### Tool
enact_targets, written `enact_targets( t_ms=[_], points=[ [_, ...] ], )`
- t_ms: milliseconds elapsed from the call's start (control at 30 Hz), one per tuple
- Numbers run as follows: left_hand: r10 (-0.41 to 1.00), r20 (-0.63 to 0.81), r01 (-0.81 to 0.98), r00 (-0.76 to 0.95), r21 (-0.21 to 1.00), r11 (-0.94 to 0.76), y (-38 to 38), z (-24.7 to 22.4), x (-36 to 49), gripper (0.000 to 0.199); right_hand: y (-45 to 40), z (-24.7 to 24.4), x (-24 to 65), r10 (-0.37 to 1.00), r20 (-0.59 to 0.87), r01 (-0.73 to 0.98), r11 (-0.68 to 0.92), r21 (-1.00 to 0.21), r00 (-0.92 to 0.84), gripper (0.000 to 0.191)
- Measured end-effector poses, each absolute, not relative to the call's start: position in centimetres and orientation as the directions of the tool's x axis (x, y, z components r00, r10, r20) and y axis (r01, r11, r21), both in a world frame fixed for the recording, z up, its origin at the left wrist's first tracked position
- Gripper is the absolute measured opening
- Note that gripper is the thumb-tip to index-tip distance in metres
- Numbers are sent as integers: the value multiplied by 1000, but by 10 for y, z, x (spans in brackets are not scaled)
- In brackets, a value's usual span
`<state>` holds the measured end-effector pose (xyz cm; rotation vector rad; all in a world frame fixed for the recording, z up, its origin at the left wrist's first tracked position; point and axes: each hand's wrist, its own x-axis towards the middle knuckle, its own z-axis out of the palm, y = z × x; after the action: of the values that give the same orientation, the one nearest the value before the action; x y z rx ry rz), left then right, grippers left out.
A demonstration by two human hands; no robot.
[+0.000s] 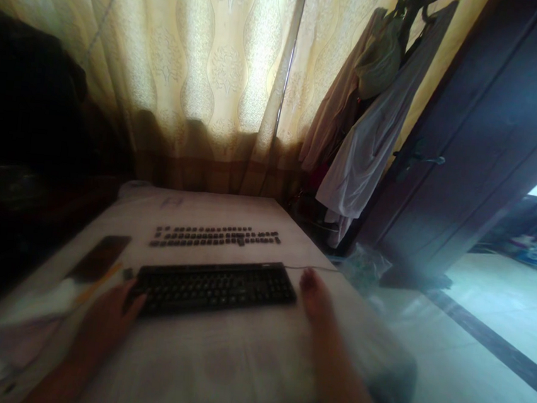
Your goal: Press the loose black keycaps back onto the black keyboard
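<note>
A black keyboard (217, 290) lies slightly slanted on the table. Its left end is gripped by my left hand (113, 313), with the thumb over the front corner and the other fingers along the side. My right hand (314, 294) is just off the keyboard's right end, close to its thin cable (302, 267). Its fingers look curled but are blurred, so I cannot make out whether they hold anything. Behind the keyboard, loose black keycaps (215, 237) are laid out in rows. One small dark piece (128, 273) sits by the keyboard's upper left corner.
A dark phone-like slab (100, 257) and a yellow stick (99, 283) lie on the left of the pale-covered table (230, 207). Clear plastic (367, 265) is by the right edge. Curtains (215, 63), hanging clothes (358, 153) and a door (464, 138) stand beyond.
</note>
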<state>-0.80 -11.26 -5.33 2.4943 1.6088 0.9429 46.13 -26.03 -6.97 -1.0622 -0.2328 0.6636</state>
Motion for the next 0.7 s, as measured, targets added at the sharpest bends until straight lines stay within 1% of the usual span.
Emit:
enact_targets(
  t_ms=[300, 500, 633, 700],
  points=[
    [812, 507, 822, 288, 304, -482, -119, -50, -6, 48, -257, -57, 447, 665, -36, -289, 275, -917, 746, 34],
    [776, 539, 809, 328, 264, -525, -125, -47, -4, 43, -256, -43, 448, 695, 14, -225, 252, -941, 719, 13],
    [770, 540, 821, 340, 229, -522, -120, -48, -5, 41, -251, -39, 456, 707, 30, -204, 244, -948, 707, 12],
    [773, 534, 833, 342, 209, -513, -116, -48, -7, 41, -244, -40, 460, 712, 29, -202, 239, -950, 702, 14]
  ],
)
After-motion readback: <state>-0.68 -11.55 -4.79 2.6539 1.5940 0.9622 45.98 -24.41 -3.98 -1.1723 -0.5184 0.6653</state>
